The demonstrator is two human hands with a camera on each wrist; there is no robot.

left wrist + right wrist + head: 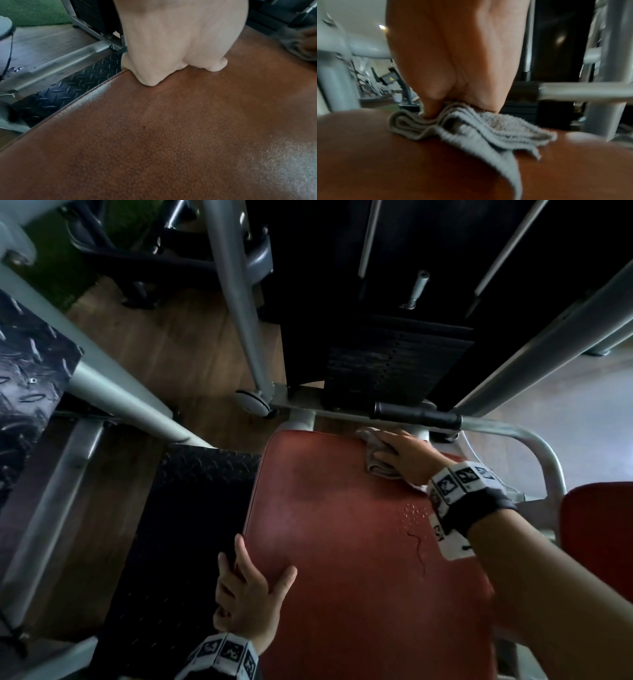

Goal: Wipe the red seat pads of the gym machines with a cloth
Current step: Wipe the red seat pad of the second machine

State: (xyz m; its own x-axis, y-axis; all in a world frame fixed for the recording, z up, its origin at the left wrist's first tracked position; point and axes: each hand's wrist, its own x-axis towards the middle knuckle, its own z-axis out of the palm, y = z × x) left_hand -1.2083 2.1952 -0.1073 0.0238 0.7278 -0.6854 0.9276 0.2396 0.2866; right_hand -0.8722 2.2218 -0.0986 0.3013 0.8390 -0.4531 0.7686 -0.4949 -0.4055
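Observation:
A red seat pad fills the middle of the head view. My right hand is at its far right corner, on a folded grey cloth. In the right wrist view the thumb digs into the folds of the cloth and the hand holds it against the pad. My left hand rests on the pad's near left edge, thumb on top and fingers fairly straight along the side. The left wrist view shows its heel on the pad. Water droplets lie below the cloth.
A grey bar with a black grip runs just beyond the pad's far edge, and a black weight stack stands behind it. A black diamond-plate step lies left of the pad. A second red pad sits at the right.

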